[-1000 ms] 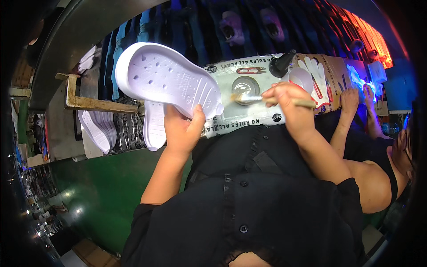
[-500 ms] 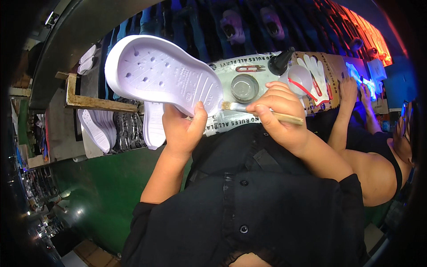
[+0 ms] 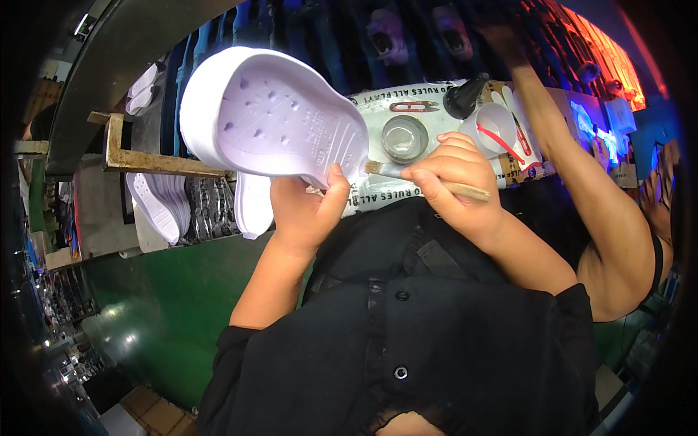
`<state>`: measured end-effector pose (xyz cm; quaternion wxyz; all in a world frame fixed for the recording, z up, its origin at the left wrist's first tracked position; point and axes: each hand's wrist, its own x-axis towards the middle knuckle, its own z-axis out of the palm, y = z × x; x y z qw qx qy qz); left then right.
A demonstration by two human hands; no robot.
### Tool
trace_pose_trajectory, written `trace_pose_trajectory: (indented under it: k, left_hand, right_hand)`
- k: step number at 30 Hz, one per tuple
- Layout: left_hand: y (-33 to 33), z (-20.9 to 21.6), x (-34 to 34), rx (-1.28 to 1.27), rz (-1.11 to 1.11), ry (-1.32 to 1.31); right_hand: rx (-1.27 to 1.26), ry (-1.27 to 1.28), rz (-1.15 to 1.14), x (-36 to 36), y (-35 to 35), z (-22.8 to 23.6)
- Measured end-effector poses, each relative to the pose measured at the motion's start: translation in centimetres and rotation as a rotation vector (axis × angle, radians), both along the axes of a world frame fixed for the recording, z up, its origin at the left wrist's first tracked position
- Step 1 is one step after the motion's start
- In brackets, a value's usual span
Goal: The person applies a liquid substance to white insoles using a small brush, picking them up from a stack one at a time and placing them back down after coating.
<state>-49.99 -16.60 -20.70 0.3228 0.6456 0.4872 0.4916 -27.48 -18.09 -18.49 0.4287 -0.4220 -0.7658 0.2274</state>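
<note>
A pale lilac shoe sole (image 3: 291, 131) is tilted up in my left hand (image 3: 309, 211), its hollow inner face toward me. My left thumb presses on the rim at its narrow end, and the fingers are hidden underneath. Between the thumb and fingers of my right hand (image 3: 462, 185) is a brush (image 3: 469, 192) with a wooden handle. Its bristles meet the inner edge of the sole's narrow end. A small round clear container (image 3: 404, 138) stands just beyond the brush, on the printed table covering (image 3: 407, 93).
Behind the container lie red thread snips (image 3: 414, 107), a black nozzle bottle (image 3: 465, 98) and a translucent cup (image 3: 494, 120) with a red strip. More soles (image 3: 163, 207) stack at left, below a wooden bracket (image 3: 167, 167). A co-worker's arm (image 3: 574, 160) extends across the right side toward the dark racks.
The sole has tilted so its wide end's outer wall shows more. The brush stays at the narrow end, shifted slightly. The co-worker's arm has swung up and forward over the table.
</note>
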Motion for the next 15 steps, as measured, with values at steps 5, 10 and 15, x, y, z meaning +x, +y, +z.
trace_pose_trajectory:
  k: [5, 10, 15]
  left_hand:
    - [0.1, -0.6, -0.6, 0.042, -0.065, 0.117]
    - [0.4, -1.0, -0.5, 0.069, -0.083, 0.031]
    - [0.4, -0.3, 0.0, 0.030, 0.002, -0.014]
  right_hand:
    - [0.017, 0.087, -0.028, -0.2, 0.1, -0.4]
    - [-0.029, 0.015, 0.002, 0.0, -0.2, -0.3]
    - [-0.080, 0.150, -0.059, -0.1, 0.1, -0.2]
